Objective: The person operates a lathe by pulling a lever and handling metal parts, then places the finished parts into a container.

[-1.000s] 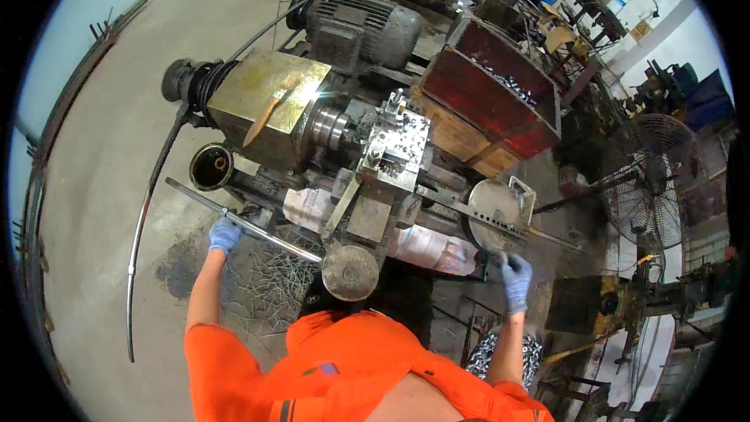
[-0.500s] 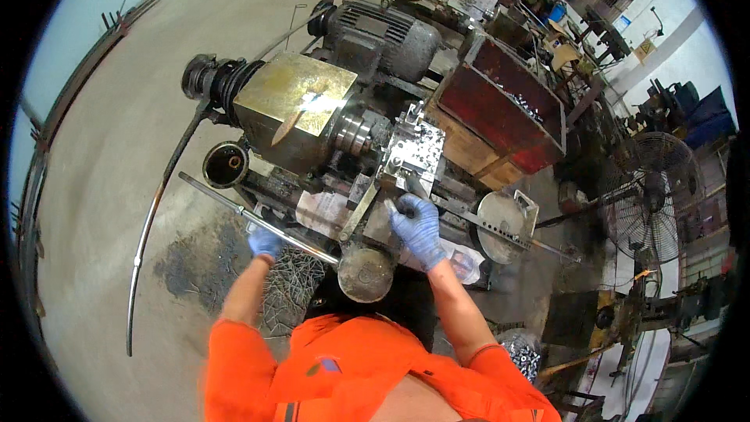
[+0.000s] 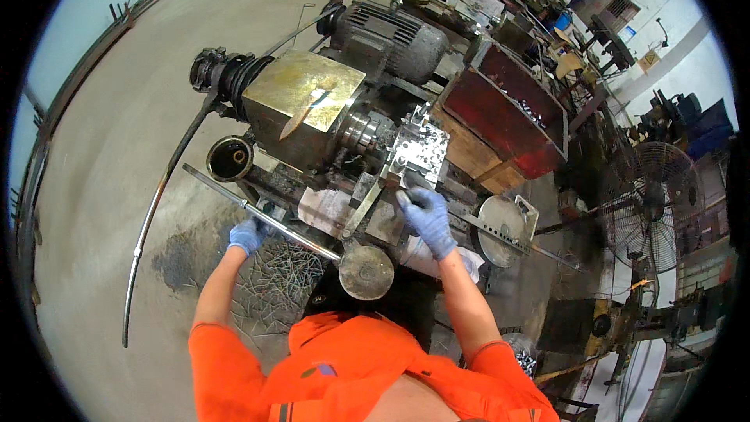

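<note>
I stand at a small lathe-like machine with gloved hands. My left hand (image 3: 248, 237) is curled at the machine's lower front left, beside a long metal rod (image 3: 269, 219); what lies in its fingers is hidden. My right hand (image 3: 430, 223) is closed just in front of the shiny metal tool block (image 3: 419, 148), fingers bent at a dark part below it. Whatever it grips is too small to make out. Left of the block sits the round steel chuck (image 3: 361, 133). A flat metal lever (image 3: 365, 207) slants down from the block toward a round disc (image 3: 366, 273).
A red bin (image 3: 508, 105) with small metal parts stands at the back right, near a motor (image 3: 391, 39). Thin metal rods or scraps (image 3: 273, 285) litter the floor at left. A caged fan (image 3: 652, 207) stands to the right. An open cup (image 3: 230, 158) sits front left.
My left hand has moved a little left and stays low by the machine. My right hand has shifted slightly right, still near the tool block. The whole view has shifted slightly.
</note>
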`<state>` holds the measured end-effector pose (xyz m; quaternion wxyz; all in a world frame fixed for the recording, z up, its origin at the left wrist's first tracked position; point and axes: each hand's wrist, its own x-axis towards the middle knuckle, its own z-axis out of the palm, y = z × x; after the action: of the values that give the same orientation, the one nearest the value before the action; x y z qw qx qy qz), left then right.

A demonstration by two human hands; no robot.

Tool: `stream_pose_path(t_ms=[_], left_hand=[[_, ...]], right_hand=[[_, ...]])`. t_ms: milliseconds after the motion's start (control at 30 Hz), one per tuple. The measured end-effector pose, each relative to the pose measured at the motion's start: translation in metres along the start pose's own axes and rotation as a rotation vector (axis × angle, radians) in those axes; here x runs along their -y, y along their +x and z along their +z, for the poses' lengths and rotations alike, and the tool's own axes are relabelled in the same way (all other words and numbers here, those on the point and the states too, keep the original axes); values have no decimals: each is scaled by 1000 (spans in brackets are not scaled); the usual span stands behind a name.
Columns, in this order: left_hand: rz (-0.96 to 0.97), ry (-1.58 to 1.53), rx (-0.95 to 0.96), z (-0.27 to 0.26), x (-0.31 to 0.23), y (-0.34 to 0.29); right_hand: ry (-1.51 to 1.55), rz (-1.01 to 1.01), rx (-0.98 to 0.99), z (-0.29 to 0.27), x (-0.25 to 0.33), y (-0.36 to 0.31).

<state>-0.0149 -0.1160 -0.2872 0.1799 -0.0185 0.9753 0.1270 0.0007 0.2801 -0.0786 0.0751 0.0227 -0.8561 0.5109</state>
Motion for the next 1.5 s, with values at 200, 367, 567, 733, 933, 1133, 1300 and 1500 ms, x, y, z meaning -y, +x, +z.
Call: stream_pose_path(t_ms=[200, 367, 567, 733, 933, 1133, 1300, 1500], left_hand=[[-38, -4, 94, 13, 35, -13], [-128, 86, 188, -84, 8, -49], [53, -383, -462, -153, 73, -73], [-100, -216, -832, -236, 84, -125], [-476, -12, -762, -163, 76, -130], [-560, -65, -561, -156, -6, -158], [-504, -32, -594, -149, 6, -154], [-378, 70, -613, -153, 11, -133]], right_hand=[[57, 29, -60, -38, 4, -12], [-246, -307, -93, -52, 44, 20], [-667, -566, 60, -16, 76, 68], [-1022, -259, 389, 22, 77, 108], [-1093, -240, 495, 30, 83, 117], [-1067, -274, 436, 28, 77, 113], [-966, -365, 331, 33, 64, 115], [-1012, -269, 366, 18, 88, 106]])
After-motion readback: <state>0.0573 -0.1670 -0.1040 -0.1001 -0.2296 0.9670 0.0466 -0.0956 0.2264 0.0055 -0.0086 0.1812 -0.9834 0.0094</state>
